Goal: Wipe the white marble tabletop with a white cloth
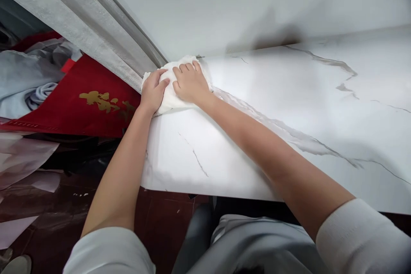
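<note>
A folded white cloth (171,99) lies at the far left corner of a white marble-patterned tabletop (231,154). My left hand (154,90) grips the cloth's left edge, at the table's side, with thumb and fingertips resting on its top. Over the cloth's right part, my right hand (190,82) presses down with bent fingers closed on the fabric. The two hands are a little apart, and a strip of cloth shows between them. The undersides of the fingers are hidden.
A pale wall (208,8) rises behind the table, and a grey post (96,30) borders its left corner. Left of it are a red bag (73,107) with gold lettering and folded light-blue clothes (25,77). Papers or plastic sheets (28,158) lie above the dark red floor (167,218).
</note>
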Demonstrator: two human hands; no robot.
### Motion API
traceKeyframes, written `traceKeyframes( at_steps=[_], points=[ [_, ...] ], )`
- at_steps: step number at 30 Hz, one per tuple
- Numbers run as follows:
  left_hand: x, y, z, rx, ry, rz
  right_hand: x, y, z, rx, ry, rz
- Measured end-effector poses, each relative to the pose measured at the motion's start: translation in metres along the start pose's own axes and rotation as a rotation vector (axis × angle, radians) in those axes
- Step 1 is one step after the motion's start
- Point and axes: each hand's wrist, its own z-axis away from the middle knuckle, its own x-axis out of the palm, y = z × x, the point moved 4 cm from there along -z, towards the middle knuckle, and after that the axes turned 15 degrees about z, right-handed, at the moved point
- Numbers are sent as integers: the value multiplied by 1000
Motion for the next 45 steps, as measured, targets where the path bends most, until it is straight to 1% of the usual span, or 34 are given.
traceKeyframes(
  at_steps=[2,4,9,13,16,19,24,26,29,36,40,45],
  points=[
    [-8,0,18,10,1,15,-15,-13,17,-8,-63,23],
    [-15,3,36,14,-2,17,-27,-26,34,-17,-97,23],
    [-30,13,82,3,-8,-3,-46,-54,68,-46,-123,-6],
    [-37,24,118,-8,-2,-42,-61,-69,93,-75,-145,-34],
    [-40,31,145,-41,9,-92,-72,-77,112,-100,-139,-44],
    [-39,40,169,-39,6,-125,-82,-82,130,-131,-120,-53],
    [-31,57,197,-25,-4,-189,-96,-82,156,-172,-114,-40],
    [-27,63,202,-15,-11,-210,-100,-79,162,-183,-108,-26],
    [-23,69,204,-13,-14,-229,-102,-76,166,-191,-108,-12],
    [-16,69,195,-9,-18,-271,-100,-71,161,-194,-145,-21],
    [-9,67,182,9,-23,-286,-98,-62,152,-191,-172,0],
    [9,66,151,29,-37,-283,-89,-42,130,-119,-213,5]
  ],
)
